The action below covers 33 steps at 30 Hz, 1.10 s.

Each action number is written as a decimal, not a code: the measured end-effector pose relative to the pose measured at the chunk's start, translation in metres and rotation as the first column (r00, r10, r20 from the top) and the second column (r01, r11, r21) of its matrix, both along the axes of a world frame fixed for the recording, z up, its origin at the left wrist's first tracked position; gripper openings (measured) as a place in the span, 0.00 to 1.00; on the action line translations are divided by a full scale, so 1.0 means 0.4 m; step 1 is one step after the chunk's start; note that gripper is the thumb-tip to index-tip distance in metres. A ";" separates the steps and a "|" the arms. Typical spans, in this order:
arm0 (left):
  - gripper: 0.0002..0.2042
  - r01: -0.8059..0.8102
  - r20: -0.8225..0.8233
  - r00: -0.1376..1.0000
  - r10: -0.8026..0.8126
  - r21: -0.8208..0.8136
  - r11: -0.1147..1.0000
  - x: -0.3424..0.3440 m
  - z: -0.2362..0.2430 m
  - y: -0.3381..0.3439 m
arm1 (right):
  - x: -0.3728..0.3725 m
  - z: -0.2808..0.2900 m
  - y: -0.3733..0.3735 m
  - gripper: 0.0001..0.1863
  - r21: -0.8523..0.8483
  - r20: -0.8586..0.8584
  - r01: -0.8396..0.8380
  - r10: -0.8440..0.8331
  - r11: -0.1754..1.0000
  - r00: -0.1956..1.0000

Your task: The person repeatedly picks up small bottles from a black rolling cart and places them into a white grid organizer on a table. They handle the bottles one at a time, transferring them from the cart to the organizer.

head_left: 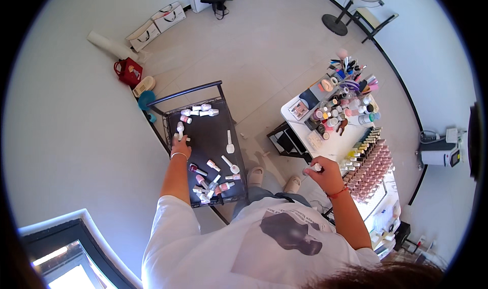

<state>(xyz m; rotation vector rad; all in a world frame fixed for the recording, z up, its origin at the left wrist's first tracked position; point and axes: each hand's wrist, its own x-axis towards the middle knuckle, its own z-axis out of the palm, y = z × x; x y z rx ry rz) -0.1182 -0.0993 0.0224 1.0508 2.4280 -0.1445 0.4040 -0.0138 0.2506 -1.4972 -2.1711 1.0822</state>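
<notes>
"So, where is the right hand (328,174)?"

"Near the left edge of the white tabletop (329,152), with its fingers clamped on a small white nail-polish bottle (317,167). A red bracelet (337,193) circles that wrist."

"And the left hand (181,147)?"

"Stretched over the left side of the dark metal trolley (211,136). Its fingertips are right by a white-capped bottle (180,127), but I cannot tell whether they are closed on it or only next to it."

"What else is on the trolley?"

"A group of pale bottles (202,112) lies at the far end. A single white bottle (230,143) rests along the right side, and at the near end there's a loose jumble of pink and clear ones (222,188), with a dark red bottle (197,170) just beyond."

"How about the tabletop?"

"Tight rows of pinkish bottles (373,171) fill the part to the right of the right hand, next to some with yellow and gold tones (360,150). Jars and tubs (333,115) crowd the far end, along with brushes and pens (348,65). Beyond that, a pedestal fan (334,24) stands on the tiled floor (244,50)."
</notes>
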 end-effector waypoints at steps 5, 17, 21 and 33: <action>0.27 0.042 0.021 0.999 -0.041 -0.084 0.996 -0.039 -0.042 0.044 | 0.085 0.018 -0.037 0.13 -0.002 0.080 0.163 -0.162 0.987 0.984; 0.09 -0.024 0.005 1.000 0.026 0.607 0.794 -0.013 0.019 0.080 | 0.343 0.017 -0.103 0.06 0.004 -0.106 0.480 -0.477 0.877 0.872; 0.07 0.053 -0.007 0.998 -0.067 0.688 0.724 0.170 0.201 0.082 | 0.428 0.008 -0.124 0.08 -0.120 -0.329 0.552 -0.558 0.825 0.762; 0.09 0.111 0.228 0.857 -0.462 0.793 0.599 0.743 0.433 0.049 | 0.924 0.032 -0.151 0.14 0.461 -0.016 0.745 -0.835 0.482 0.550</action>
